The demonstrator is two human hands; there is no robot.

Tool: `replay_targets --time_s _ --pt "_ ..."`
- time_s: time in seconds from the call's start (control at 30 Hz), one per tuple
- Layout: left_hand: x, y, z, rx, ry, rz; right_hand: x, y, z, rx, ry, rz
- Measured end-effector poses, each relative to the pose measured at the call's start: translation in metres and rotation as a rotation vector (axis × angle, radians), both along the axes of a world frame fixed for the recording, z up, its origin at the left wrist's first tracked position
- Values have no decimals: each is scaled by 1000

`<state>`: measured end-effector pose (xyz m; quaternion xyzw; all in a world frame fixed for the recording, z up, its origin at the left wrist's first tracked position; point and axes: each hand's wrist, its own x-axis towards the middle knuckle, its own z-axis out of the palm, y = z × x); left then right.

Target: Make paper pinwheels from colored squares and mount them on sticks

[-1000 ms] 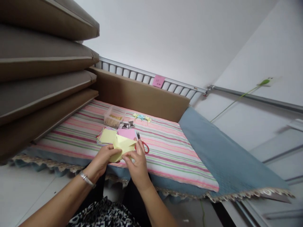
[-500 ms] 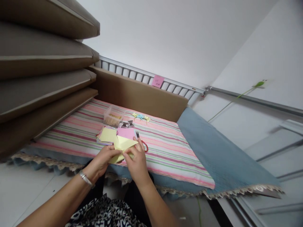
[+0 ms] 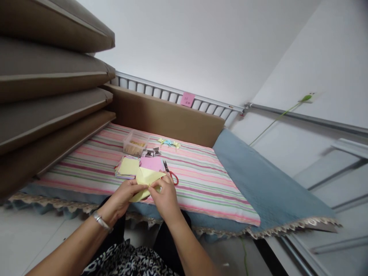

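A partly folded sheet of yellow paper [image 3: 148,176] is held up over the near edge of the striped cloth. My left hand [image 3: 129,193] is closed on its left side, thumb on top. My right hand [image 3: 164,193] pinches the paper near its middle, so both sets of fingertips meet there. Just beyond my right hand lie red-handled scissors [image 3: 172,175]. Behind the folded sheet are a stack of coloured paper squares with a yellow sheet [image 3: 129,166] on top and a pink sheet [image 3: 151,163].
On the striped cloth [image 3: 201,180] stand a clear plastic box [image 3: 135,143] and small dark-and-silver packets [image 3: 151,152]. Small yellow and blue paper pinwheel shapes [image 3: 169,143] lie farther back. Stacked brown cushions [image 3: 54,82] rise at the left. A pink note [image 3: 188,99] hangs on the radiator.
The view has shifted slightly. Both hands keep their hold on the yellow paper, with only small finger movement.
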<state>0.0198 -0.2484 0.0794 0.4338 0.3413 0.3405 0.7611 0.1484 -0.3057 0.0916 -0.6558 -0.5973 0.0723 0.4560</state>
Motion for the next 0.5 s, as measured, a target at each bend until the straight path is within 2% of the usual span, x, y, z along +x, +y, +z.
replay_targets --time_s 0.2,0.5 --pt "-1 1 0 0 6 -60 2 1 0 -44 -17 -48" --pt "-2 2 -6 -1 -22 -29 1 2 -2 14 -48 -23"
